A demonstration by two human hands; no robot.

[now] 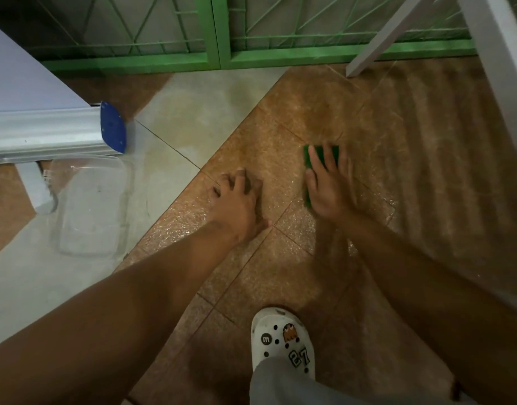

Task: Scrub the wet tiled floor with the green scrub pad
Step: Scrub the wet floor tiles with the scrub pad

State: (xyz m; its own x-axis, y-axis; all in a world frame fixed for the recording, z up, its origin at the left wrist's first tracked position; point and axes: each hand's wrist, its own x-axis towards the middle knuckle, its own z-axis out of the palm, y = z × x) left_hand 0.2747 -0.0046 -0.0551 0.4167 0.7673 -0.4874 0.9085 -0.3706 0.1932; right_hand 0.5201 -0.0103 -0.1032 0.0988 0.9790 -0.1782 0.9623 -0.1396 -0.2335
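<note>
Head view: brown tiled floor [295, 270], wet and glossy around the hands, pale scrub streaks seen toward 2 o'clock. Grey slab at 9–11 o'clock, green metal gate [216, 33] across 12. Clear plastic container [90, 206] lies at 9 o'clock, beside a silver frame with a blue end cap [113, 127]. White clog [282, 340] at 6.

Green scrub pad [321, 154] is located just right of centre, flat on the tile, mostly covered by the right hand [328, 185]. Right grip: released, fingers straight, pad pressed down under palm and fingers. Left hand [236, 200]: nothing held, fingers loosely bent, braced on the floor at 9 o'clock of the pad.

Handling, judged: pad is light, thin, flexible, abrasive; likely to fold or slip out on the wet tile if pushed by one edge. Best taken flat from above, pressure spread over the whole face. Floor expected slippery under the bracing hand.
</note>
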